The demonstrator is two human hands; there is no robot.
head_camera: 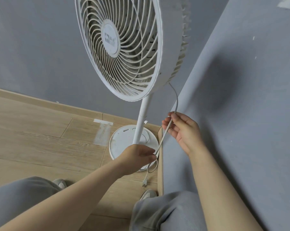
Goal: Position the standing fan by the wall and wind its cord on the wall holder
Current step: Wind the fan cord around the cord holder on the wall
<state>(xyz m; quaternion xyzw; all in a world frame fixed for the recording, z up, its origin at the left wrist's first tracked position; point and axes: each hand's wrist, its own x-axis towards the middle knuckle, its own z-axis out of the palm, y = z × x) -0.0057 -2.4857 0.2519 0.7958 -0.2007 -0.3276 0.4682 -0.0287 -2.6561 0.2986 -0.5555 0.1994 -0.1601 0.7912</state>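
Observation:
A white standing fan (124, 47) stands in the corner where two grey walls meet, its pole rising from a round white base (122, 144) on the wood floor. Its pale cord (176, 104) drops from behind the fan head to my right hand (182, 129), which pinches it between thumb and fingers. From there the cord runs down to my left hand (139, 155), which holds it low over the base's right edge. A loop hangs below that hand and the plug (144, 182) dangles just above the floor. No wall holder is in view.
A wooden skirting board (160, 164) runs along the foot of the right wall, close to the base. A strip of white tape (103, 121) lies on the floor at the back wall. My knees in grey trousers and my shoes (148, 194) are near the plug.

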